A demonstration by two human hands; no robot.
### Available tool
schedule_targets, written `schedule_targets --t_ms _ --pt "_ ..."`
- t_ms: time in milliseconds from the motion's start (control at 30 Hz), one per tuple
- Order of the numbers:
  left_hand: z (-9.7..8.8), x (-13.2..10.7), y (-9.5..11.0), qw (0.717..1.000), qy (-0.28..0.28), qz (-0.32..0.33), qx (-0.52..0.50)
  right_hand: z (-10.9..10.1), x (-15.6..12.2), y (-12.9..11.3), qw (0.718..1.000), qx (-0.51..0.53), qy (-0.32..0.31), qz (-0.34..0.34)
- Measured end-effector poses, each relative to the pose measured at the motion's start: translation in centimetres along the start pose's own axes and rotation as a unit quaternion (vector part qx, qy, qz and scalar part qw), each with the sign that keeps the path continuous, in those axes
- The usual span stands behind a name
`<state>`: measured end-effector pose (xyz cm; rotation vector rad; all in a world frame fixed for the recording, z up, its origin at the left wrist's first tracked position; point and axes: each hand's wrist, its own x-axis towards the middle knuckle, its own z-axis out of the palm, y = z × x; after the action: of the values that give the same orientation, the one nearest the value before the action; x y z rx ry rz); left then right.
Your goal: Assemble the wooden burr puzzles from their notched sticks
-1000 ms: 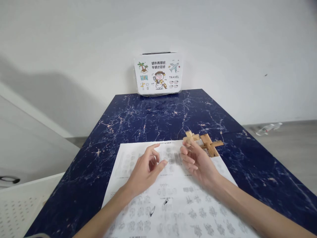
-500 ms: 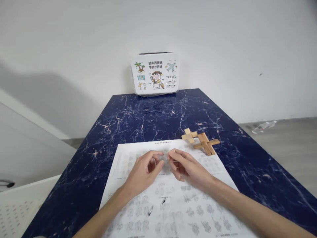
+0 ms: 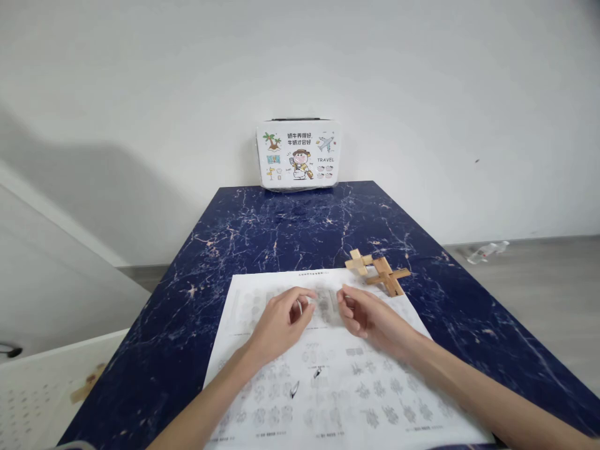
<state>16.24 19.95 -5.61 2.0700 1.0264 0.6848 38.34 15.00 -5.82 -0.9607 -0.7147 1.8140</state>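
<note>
Both my hands hover low over a white printed sheet (image 3: 328, 381) covered in small grey diagrams. My left hand (image 3: 281, 322) has its thumb and forefinger curled toward each other in a loose pinch, and I see nothing in it. A short gap separates it from my right hand (image 3: 370, 319), whose fingers are bent inward and also hold nothing. A wooden interlocking puzzle (image 3: 380, 274) of crossed sticks lies on the table just beyond my right hand, touching the sheet's far right corner.
The dark blue marbled table (image 3: 290, 231) runs back to a white wall, where a cartoon-printed box (image 3: 299, 154) stands upright. A white perforated crate (image 3: 42, 387) sits low at the left. A plastic bottle (image 3: 482, 251) lies on the floor at the right.
My right hand came back from beside the wooden puzzle to meet my left over the sheet; the fingertips touched, then parted slightly. Both hands went from spread to curled. The view tilted slightly.
</note>
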Motion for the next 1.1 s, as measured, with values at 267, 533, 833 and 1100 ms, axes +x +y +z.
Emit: schedule_targets --t_ms 267,533,833,1100 --pt "0.4 -0.7 -0.3 0.999 -0.011 0.037 0.025 -3.4 -3.1 -0.4 0.987 0.115 0.091 -0.066" --pt "0.3 -0.8 -0.2 0.998 -0.010 0.048 0.035 -4.5 -2.1 -0.3 0.969 0.185 0.107 -0.122" --pt "0.3 -0.6 -0.2 0.999 0.033 0.030 -0.003 -3.3 -3.7 0.7 0.967 -0.156 0.109 -0.170" --pt "-1.3 -0.4 0.4 0.986 -0.006 0.087 -0.143 -1.1 -0.7 -0.5 0.935 -0.325 -0.122 -0.074"
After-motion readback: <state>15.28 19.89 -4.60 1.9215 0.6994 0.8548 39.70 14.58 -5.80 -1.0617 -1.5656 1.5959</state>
